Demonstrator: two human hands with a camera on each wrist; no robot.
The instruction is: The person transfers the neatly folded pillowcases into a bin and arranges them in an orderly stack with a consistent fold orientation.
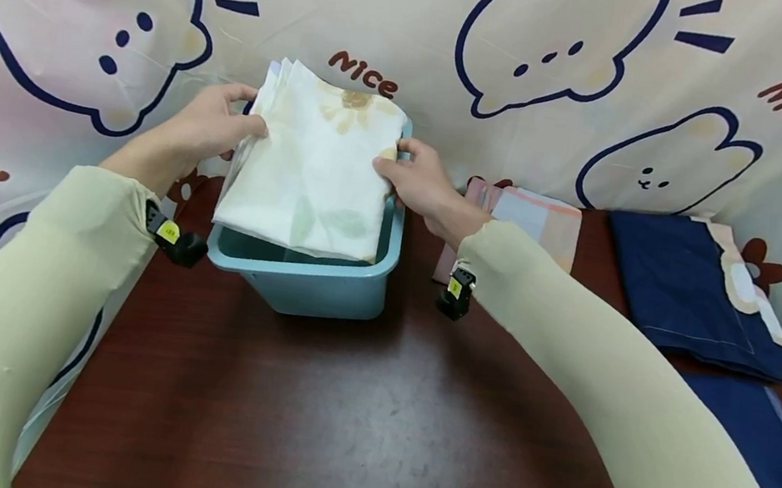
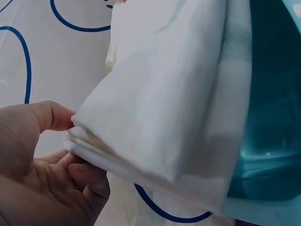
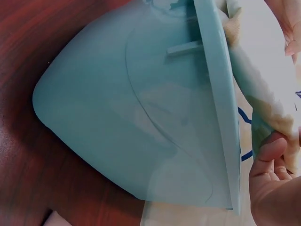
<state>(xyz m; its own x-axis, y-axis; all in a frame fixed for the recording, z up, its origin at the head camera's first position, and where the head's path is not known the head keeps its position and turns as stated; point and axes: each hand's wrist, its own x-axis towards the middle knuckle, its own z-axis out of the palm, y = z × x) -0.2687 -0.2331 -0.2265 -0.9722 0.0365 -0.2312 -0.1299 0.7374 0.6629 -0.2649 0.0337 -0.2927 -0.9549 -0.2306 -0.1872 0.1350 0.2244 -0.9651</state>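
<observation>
Over the bin [image 1: 323,294], a folded cloth [image 1: 318,174] held from both sides

From the head view, my left grip [image 1: 206,124] pinches the cloth by its left edge and my right grip [image 1: 426,186] pinches its right edge. It is pale, with a yellow flower and green leaves, and slants over the bin's opening; I cannot tell whether its lower edge touches the inside. The bin stands on the dark desk [image 1: 372,418], just before a printed sheet [image 1: 415,28]. To the right lie a plaid cloth [image 1: 535,215], partly behind my wrist, and a folded navy cloth [image 1: 673,286].

By the left wrist view, my thumb and fingers close on a corner of several layers, beside the bin's interior.

By the right wrist view, the bin's outer wall fills the middle, and my fingers pinch a tan-patterned edge beyond the rim.
</observation>
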